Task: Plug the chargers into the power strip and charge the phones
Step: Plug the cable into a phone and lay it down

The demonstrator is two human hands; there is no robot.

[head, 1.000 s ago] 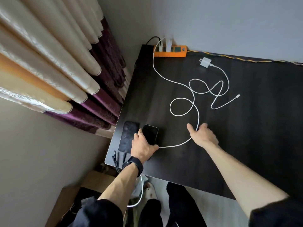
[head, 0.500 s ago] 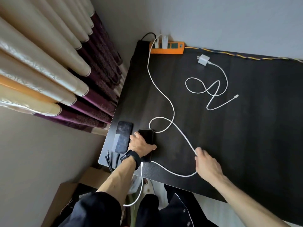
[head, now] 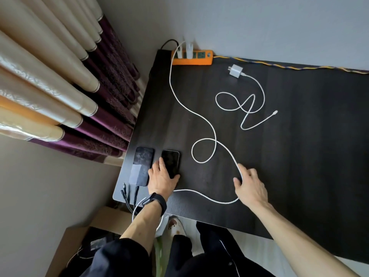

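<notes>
An orange power strip (head: 196, 61) lies at the table's far edge with two white chargers (head: 188, 49) plugged in. A long white cable (head: 203, 150) runs from it, loops mid-table, passes through my right hand (head: 250, 186), which holds it, then curves left to my left hand (head: 160, 179). My left hand grips the lower end of the right phone (head: 171, 160), thumb at its right edge. A second dark phone (head: 142, 166) lies just left of it. A loose white charger (head: 235, 71) lies unplugged right of the strip, its cable end (head: 275, 112) free.
Black cable ends (head: 129, 193) lie at the near left corner of the dark table (head: 299, 156). Curtains (head: 60, 86) hang at the left. A yellow-blue braided cord (head: 279, 65) runs along the wall. A cardboard box (head: 79, 242) stands on the floor below.
My right hand pulled the long cable toward the near edge, dragging its loop closer to the phones. My left hand stayed on the right phone.
</notes>
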